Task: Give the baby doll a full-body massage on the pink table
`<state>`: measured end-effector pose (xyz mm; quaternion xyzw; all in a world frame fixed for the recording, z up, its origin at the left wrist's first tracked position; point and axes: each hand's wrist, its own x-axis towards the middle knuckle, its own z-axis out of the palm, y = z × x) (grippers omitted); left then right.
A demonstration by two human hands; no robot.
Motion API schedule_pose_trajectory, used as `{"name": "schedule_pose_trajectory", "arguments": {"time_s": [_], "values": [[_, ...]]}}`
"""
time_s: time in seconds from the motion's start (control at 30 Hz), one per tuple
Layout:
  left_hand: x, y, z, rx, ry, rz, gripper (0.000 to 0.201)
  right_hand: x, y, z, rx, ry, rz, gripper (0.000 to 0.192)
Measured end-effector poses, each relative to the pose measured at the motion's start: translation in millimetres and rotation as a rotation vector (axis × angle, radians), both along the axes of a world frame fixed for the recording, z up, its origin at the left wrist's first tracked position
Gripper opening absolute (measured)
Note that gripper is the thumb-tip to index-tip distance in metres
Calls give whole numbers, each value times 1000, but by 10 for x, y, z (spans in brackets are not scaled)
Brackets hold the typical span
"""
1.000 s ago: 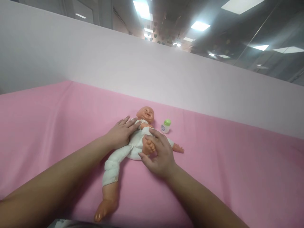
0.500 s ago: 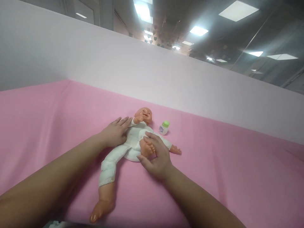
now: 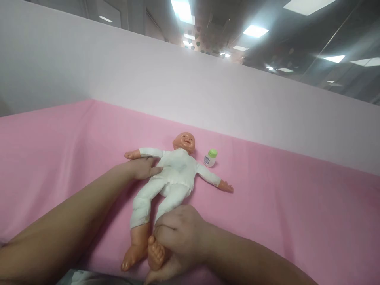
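A baby doll in a white suit lies on its back on the pink sheet, arms spread, head toward the far wall. My left hand rests against the doll's side under its outstretched arm, fingers touching the torso. My right hand is closed around the doll's lower leg near the ankle, with the bare foot sticking out below my fingers. The other leg lies straight beside it.
A small white bottle with a green cap stands on the sheet just right of the doll's head. A pale partition wall borders the sheet at the back. Ceiling lights show above it.
My right hand pulled the doll's bent leg down from its belly until it lay straight toward me. The doll's arms dropped out to the sides. My left hand slid off the chest to its side.
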<state>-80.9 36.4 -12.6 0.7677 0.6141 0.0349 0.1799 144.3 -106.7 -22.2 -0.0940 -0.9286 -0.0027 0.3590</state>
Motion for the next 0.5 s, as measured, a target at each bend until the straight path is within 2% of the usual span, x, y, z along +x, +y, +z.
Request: {"name": "schedule_pose_trajectory", "arguments": {"time_s": [0.13,0.23,0.33,0.5], "values": [[-22,25,-33,55,-1,-25,97,-41,-25,-141,27,-96,-43,62],[-8,10,3,85,-34,-32,90,-38,-23,-135,20,-182,-41,59],[19,-18,75,88,-54,14,86,4,-2,-15,5,-108,-7,55],[87,-76,166,163,-243,68,90,161,52,345,-9,232,-62,54]]}}
